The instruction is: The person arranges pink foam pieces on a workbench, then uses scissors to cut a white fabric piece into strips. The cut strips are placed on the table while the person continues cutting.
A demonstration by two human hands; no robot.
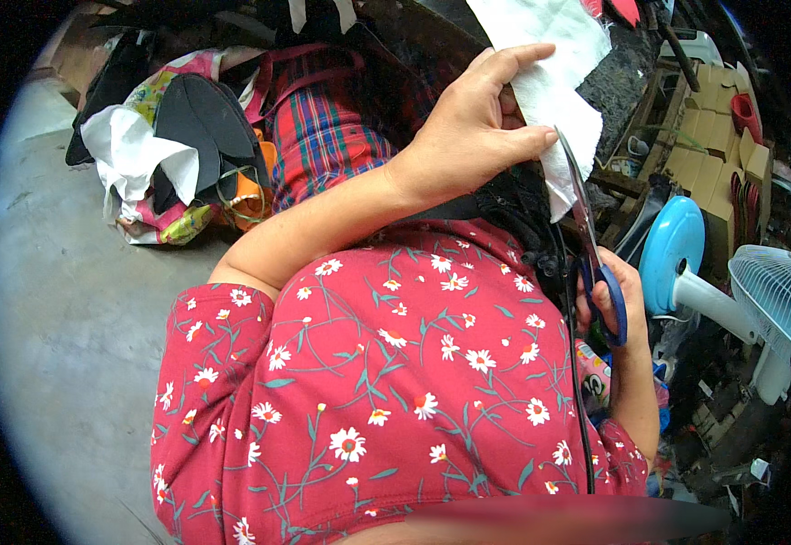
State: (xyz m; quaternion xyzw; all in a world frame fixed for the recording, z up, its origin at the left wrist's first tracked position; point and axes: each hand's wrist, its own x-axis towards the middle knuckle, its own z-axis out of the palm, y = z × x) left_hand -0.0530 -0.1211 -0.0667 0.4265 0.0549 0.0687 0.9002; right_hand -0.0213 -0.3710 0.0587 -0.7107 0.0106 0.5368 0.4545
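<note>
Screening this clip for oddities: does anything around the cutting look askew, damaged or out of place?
Nothing is damaged. The left hand holds white sheet material and the right hand works blue-handled scissors at its edge. The only untidy spot is a loose heap of dark cut pieces and fabric on the floor.

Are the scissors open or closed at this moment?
Open. The scissors' blades spread apart around the edge of the white sheet, which the left hand holds.

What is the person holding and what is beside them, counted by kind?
White sheets held in the left hand: 1
Blue-handled scissors in the right hand: 1
Electric fans at the right: 1
Piles of cloth and dark cut-outs on the floor: 1
Total: 4
</note>
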